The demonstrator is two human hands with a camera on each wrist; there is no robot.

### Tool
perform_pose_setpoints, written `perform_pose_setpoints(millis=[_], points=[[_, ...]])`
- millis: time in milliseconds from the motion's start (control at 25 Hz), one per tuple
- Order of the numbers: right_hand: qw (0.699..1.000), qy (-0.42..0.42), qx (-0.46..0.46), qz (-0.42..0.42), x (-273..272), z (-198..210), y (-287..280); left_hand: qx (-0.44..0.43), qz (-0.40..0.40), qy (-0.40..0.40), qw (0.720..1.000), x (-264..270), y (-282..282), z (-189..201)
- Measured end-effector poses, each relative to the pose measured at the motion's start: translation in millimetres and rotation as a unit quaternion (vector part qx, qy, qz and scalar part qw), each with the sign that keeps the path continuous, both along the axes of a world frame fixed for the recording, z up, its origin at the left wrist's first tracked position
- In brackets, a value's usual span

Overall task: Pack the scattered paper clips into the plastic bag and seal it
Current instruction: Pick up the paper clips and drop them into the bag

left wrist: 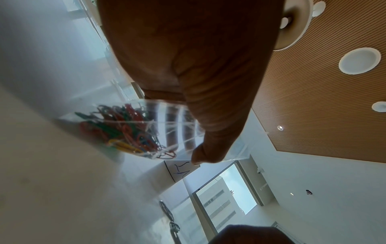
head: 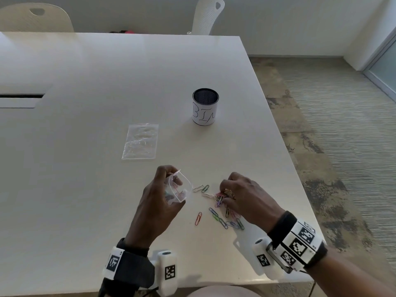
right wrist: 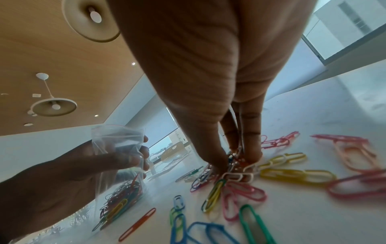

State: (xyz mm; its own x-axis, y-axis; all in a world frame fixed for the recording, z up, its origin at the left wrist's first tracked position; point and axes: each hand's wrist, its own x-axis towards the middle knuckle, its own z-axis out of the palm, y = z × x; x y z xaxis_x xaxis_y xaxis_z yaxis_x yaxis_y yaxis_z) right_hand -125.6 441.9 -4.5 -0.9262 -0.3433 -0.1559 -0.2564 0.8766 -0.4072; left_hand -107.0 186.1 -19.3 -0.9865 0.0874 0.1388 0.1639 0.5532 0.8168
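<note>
My left hand (head: 162, 196) holds a small clear plastic bag (head: 179, 187) upright just above the table, its mouth open toward the right. Several coloured paper clips (left wrist: 125, 130) lie inside the bag (right wrist: 117, 165). To its right my right hand (head: 240, 196) reaches down into a pile of coloured paper clips (head: 222, 211) and its fingertips (right wrist: 221, 158) pinch a small bunch of clips (right wrist: 236, 158) on the table. More loose clips (right wrist: 292, 175) lie spread around the fingers, and an orange clip (head: 198, 218) lies apart between the hands.
A second clear bag (head: 141, 141) lies flat on the white table (head: 85, 103) beyond my left hand. A black mesh cup with a white paper label (head: 205, 109) stands behind the clips. The table's right edge (head: 300, 179) is close to my right hand. Two chairs stand at the far side.
</note>
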Motion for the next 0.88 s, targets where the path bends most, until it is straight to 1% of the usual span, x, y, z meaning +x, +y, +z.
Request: perform_pose_setpoints(millis=[120, 240, 320, 360, 440, 520, 600, 640, 680, 760, 800, 880], points=[[1.000, 0.017, -0.011, -0.002, -5, -7, -3, -0.002, -0.006, -0.002, 1.000, -2, 0, 1], [0.999, 0.002, -0.036, -0.007, -16, -9, 1, 0.000, 0.000, -0.002, 1.000, -3, -2, 3], [0.996, -0.029, -0.080, -0.037, -23, -6, 7, 0.004, 0.001, -0.002, 1.000, -5, -3, 4], [0.989, -0.053, -0.124, -0.061, -27, -3, 9, 0.007, 0.002, -0.001, 1.000, -6, -3, 4], [0.960, -0.108, -0.238, -0.105, -30, 6, 9, 0.012, 0.005, 0.003, 1.000, -8, -5, 5], [0.918, -0.153, -0.345, -0.119, -32, 20, 2, 0.016, 0.010, 0.006, 1.000, -9, -6, 5], [0.877, -0.178, -0.432, -0.115, -32, 35, -12, 0.021, 0.011, 0.002, 1.000, -9, -8, 5], [0.861, -0.181, -0.464, -0.109, -32, 41, -20, 0.021, 0.008, -0.001, 1.000, -9, -8, 5], [0.851, -0.179, -0.484, -0.096, -32, 47, -29, 0.021, 0.007, -0.004, 1.000, -8, -8, 5], [0.848, -0.160, -0.502, -0.057, -31, 53, -49, 0.027, 0.008, -0.010, 1.000, -8, -7, 5], [0.855, -0.139, -0.499, -0.034, -31, 53, -58, 0.033, 0.009, -0.014, 0.999, -8, -7, 6], [0.887, -0.074, -0.455, 0.004, -33, 47, -72, 0.043, 0.012, -0.025, 0.999, -8, -5, 7]])
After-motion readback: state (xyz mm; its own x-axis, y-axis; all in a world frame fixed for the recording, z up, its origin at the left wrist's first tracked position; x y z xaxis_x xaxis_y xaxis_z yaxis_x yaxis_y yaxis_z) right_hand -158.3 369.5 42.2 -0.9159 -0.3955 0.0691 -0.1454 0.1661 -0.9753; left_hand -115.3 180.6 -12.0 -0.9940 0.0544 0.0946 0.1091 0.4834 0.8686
